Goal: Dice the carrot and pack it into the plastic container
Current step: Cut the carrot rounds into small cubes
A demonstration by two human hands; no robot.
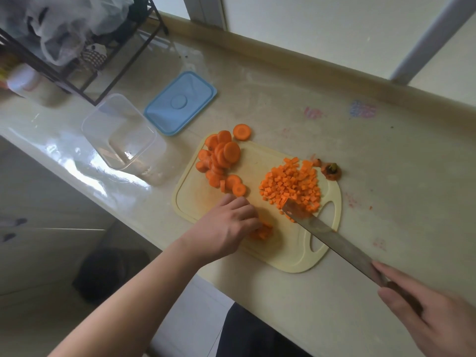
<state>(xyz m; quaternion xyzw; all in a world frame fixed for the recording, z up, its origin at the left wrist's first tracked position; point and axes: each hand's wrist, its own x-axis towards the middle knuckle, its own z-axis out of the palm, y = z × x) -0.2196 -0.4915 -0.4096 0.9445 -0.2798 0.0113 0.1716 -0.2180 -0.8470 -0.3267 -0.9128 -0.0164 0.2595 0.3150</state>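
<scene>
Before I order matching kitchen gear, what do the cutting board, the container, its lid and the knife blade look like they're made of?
Cutting board: pale yellow plastic, probably, with a moulded groove and handle cutout.
Container: clear glossy plastic; the counter shows through.
Lid: opaque blue plastic, matte-looking, with a moulded circle.
Knife blade: dull grey metal, likely steel; its handle is hidden in the right hand.
</scene>
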